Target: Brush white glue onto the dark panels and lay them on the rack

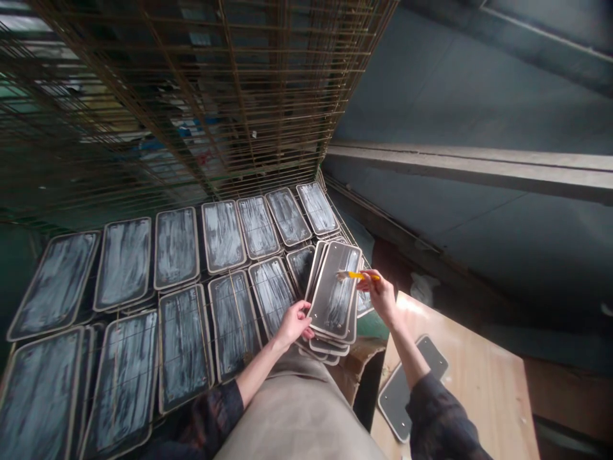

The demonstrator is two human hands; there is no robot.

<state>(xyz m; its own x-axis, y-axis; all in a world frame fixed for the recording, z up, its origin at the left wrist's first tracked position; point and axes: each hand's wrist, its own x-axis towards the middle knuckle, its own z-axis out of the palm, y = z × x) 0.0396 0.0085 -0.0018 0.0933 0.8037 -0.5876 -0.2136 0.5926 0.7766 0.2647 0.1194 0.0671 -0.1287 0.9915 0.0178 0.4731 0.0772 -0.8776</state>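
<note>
My right hand (380,295) is closed round a paintbrush (355,275) with a yellow handle. Its bristles touch the top panel (330,300) of a small fanned stack, a dark rounded rectangle with a pale rim. Whitish streaks cover the right part of that panel, while its left part is dark. At the stack's lower left edge, my left hand (294,322) grips the panel's side between thumb and fingers. More dark panels show beneath it, offset from one another. Close by lies a streaked panel (271,287) on the wire rack.
Streaked panels (177,249) lie in two rows on a wire rack (223,191). Tall stacked wire racks (215,96) tilt up behind. On the right, a wooden table (488,383) bears a dark unstreaked panel (431,358). A cardboard box (366,358) sits between rack and table.
</note>
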